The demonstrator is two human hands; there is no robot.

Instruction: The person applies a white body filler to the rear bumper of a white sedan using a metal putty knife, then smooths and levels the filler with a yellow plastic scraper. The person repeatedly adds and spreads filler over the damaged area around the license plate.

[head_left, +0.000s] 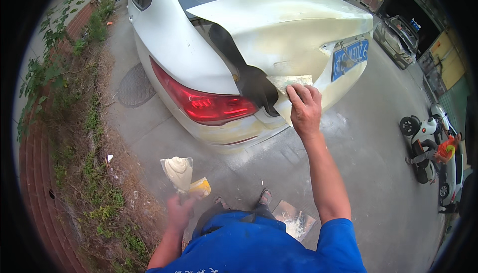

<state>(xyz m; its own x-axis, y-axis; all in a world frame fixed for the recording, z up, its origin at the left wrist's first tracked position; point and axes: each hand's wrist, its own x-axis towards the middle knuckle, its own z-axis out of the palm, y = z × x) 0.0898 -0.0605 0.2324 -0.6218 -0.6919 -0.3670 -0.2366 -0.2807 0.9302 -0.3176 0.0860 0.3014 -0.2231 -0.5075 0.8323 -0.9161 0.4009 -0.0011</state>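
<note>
We are looking out over a grey concrete lot point(388, 183), where a white sedan point(184, 49) is filling the upper view, its red tail light point(199, 104) serving as our marker. Above and right of that tail light, the trunk lid point(289, 34) is standing ajar, patchy with cream filler, its blue licence plate point(351, 60) sitting farther right.

And here is the right hand point(305, 107), right of the tail light: its fingers are pinching an off-white spreader point(289, 80). We are seeing that blade lying just beyond the fingertips, long axis running sideways, seemingly against the lid; how much edge is touching, we cannot tell. This hand is clearly lying nearer the lid.

Below the tail light, well apart from the lid, the left hand point(180, 212) is gripping a putty knife point(181, 189) heaped with cream putty point(178, 172), blade pointing up toward the lamp. A yellow scraper point(200, 187) is showing beside it, blur hiding those fingers' exact grip. Below and right of the tail light, a smeared board point(294, 219) is lying by the feet point(265, 197).
</note>
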